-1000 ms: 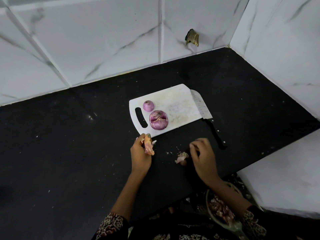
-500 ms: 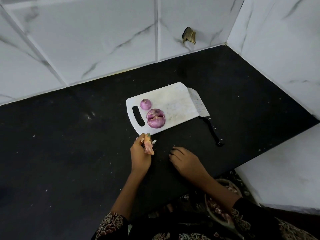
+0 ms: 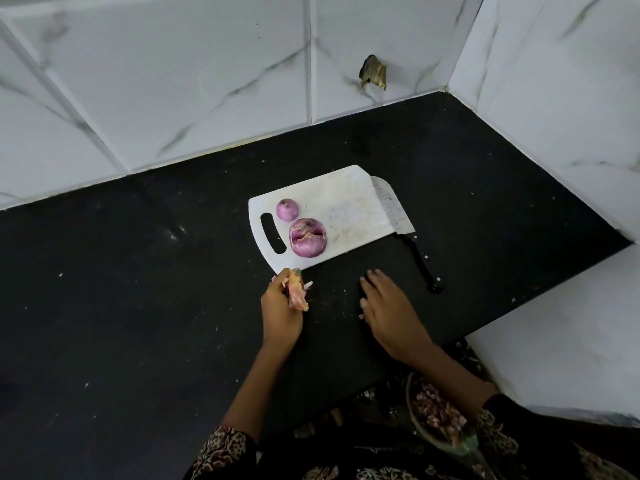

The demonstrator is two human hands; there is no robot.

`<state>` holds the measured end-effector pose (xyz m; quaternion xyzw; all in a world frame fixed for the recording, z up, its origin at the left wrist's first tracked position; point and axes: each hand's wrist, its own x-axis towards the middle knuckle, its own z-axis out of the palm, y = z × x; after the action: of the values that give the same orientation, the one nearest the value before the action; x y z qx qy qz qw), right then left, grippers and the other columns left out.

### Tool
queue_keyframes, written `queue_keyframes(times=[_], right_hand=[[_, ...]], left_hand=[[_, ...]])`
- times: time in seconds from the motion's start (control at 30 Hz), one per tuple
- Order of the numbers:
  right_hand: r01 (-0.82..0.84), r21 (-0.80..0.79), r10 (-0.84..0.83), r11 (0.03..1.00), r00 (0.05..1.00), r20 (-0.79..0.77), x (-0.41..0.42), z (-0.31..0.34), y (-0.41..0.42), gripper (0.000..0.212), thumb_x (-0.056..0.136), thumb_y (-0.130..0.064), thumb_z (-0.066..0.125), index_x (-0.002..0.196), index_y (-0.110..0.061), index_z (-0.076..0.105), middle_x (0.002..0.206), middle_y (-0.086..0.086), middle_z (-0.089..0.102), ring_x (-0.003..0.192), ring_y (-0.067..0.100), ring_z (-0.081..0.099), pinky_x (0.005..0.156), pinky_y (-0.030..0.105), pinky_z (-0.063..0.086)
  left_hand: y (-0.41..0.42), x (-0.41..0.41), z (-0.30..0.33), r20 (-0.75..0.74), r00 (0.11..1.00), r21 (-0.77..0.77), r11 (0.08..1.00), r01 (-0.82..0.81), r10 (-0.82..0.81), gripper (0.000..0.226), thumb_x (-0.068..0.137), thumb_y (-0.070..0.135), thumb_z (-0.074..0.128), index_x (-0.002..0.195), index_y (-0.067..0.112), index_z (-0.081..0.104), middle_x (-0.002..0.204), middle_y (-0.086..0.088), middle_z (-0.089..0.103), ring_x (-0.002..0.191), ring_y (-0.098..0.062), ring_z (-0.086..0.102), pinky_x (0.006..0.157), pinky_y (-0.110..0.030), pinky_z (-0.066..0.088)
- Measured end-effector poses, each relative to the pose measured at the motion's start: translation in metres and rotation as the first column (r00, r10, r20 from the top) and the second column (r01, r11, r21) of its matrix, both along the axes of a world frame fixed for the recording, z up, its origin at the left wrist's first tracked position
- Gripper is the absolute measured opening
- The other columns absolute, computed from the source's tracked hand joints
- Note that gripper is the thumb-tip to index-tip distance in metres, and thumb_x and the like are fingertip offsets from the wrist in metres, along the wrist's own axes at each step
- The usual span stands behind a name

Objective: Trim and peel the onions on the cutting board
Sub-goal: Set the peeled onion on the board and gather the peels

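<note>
A white cutting board (image 3: 349,199) lies on the black counter. On its left part sit a small purple onion (image 3: 287,209) and a larger purple onion (image 3: 308,242) with torn skin. A knife (image 3: 394,213) rests along the board's right edge, its black handle pointing toward me. My left hand (image 3: 280,310) is just in front of the board and grips a bunch of pale onion peels (image 3: 297,296). My right hand (image 3: 388,306) lies flat on the counter in front of the board, fingers straight, with a small scrap at its thumb side.
A bin (image 3: 436,414) holding onion scraps stands below the counter's front edge at the lower right. White marble-tiled walls close the back and right sides. Small peel crumbs dot the black counter (image 3: 138,306).
My right hand swept left across the counter over the loose peel, then drew back a little to the right; that peel no longer shows. My left hand has kept still.
</note>
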<state>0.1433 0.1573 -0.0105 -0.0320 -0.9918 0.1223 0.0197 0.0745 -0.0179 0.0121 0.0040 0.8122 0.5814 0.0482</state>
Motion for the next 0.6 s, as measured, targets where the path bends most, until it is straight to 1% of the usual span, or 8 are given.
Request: queue_keyframes(times=[0.07,0.17,0.27,0.33,0.4,0.5,0.53,0.6], right_hand=[[-0.077,0.073,0.075,0.994,0.997,0.028,0.015,-0.005,-0.012,0.055,0.1,-0.033,0.021,0.119,-0.001,0.063,0.123,0.016,0.063,0.117,0.03,0.059,0.098,0.037,0.043],[-0.155,0.104,0.153,0.982,0.988,0.024,0.031,-0.008,-0.02,0.048,0.083,-0.02,0.034,0.115,-0.002,0.066,0.117,0.015,0.066,0.111,0.029,0.063,0.09,0.035,0.051],[-0.214,0.168,0.229,0.962,0.971,-0.072,0.041,-0.007,-0.016,0.041,0.076,-0.011,0.043,0.103,0.0,0.071,0.107,0.016,0.07,0.101,0.029,0.067,0.083,0.032,0.054],[-0.243,0.188,0.264,0.952,0.96,-0.096,0.045,-0.004,-0.013,0.035,0.069,-0.01,0.058,0.099,0.0,0.073,0.103,0.014,0.072,0.099,0.027,0.069,0.079,0.027,0.055],[-0.252,0.169,0.27,0.953,0.959,-0.088,0.049,-0.004,-0.011,0.039,0.06,-0.01,0.066,0.097,0.0,0.074,0.102,0.013,0.072,0.101,0.027,0.067,0.073,0.023,0.056],[-0.244,0.152,0.263,0.958,0.957,-0.119,0.049,-0.003,-0.009,0.036,0.061,-0.011,0.066,0.095,-0.001,0.074,0.099,0.01,0.072,0.104,0.022,0.052,0.065,0.02,0.056],[-0.244,0.141,0.26,0.96,0.959,-0.114,0.049,-0.001,-0.009,0.035,0.062,-0.012,0.065,0.094,-0.002,0.074,0.098,0.009,0.073,0.102,0.02,0.051,0.063,0.019,0.055],[-0.247,0.138,0.262,0.959,0.96,-0.102,0.047,0.003,-0.008,0.03,0.067,-0.013,0.062,0.091,-0.004,0.075,0.095,0.007,0.073,0.093,0.019,0.062,0.058,0.018,0.054]], left_hand=[[-0.001,0.0,-0.001,-0.004,1.0,-0.01,1.0,-0.003,0.003,0.014,0.092,-0.005,0.051,0.086,0.005,0.059,0.083,-0.011,0.053,0.072,-0.012,0.052,0.066,-0.01,0.045],[-0.001,0.001,0.001,-0.009,1.0,0.004,1.0,-0.011,0.011,0.013,0.093,-0.003,0.051,0.086,0.004,0.059,0.082,-0.011,0.052,0.07,-0.009,0.052,0.063,-0.007,0.043],[0.002,0.002,0.004,0.005,1.0,0.034,0.999,-0.004,0.004,0.013,0.093,-0.003,0.051,0.088,0.007,0.058,0.079,0.0,0.051,0.071,-0.007,0.053,0.061,-0.006,0.044],[0.003,0.002,0.003,-0.012,1.0,0.033,0.999,0.001,-0.001,0.012,0.094,-0.003,0.051,0.087,0.004,0.058,0.077,-0.002,0.05,0.07,-0.009,0.051,0.061,-0.005,0.043],[0.003,0.002,0.0,-0.032,0.999,0.003,1.0,0.02,-0.02,0.014,0.094,-0.004,0.05,0.083,0.001,0.058,0.074,-0.004,0.051,0.069,-0.012,0.048,0.061,-0.006,0.041],[0.005,0.002,-0.003,0.0,0.999,0.018,0.999,0.043,-0.043,0.029,0.092,-0.007,0.05,0.075,0.016,0.054,0.075,0.002,0.051,0.075,-0.014,0.053,0.063,-0.006,0.043],[0.006,0.002,-0.002,0.014,0.999,0.033,0.999,0.04,-0.04,0.034,0.092,-0.007,0.05,0.074,0.022,0.052,0.076,0.004,0.051,0.077,-0.014,0.055,0.064,-0.007,0.045],[0.008,0.003,0.0,0.037,0.999,0.032,0.999,0.033,-0.034,0.037,0.092,-0.007,0.05,0.074,0.026,0.051,0.077,0.005,0.051,0.075,-0.012,0.054,0.064,-0.006,0.045]])
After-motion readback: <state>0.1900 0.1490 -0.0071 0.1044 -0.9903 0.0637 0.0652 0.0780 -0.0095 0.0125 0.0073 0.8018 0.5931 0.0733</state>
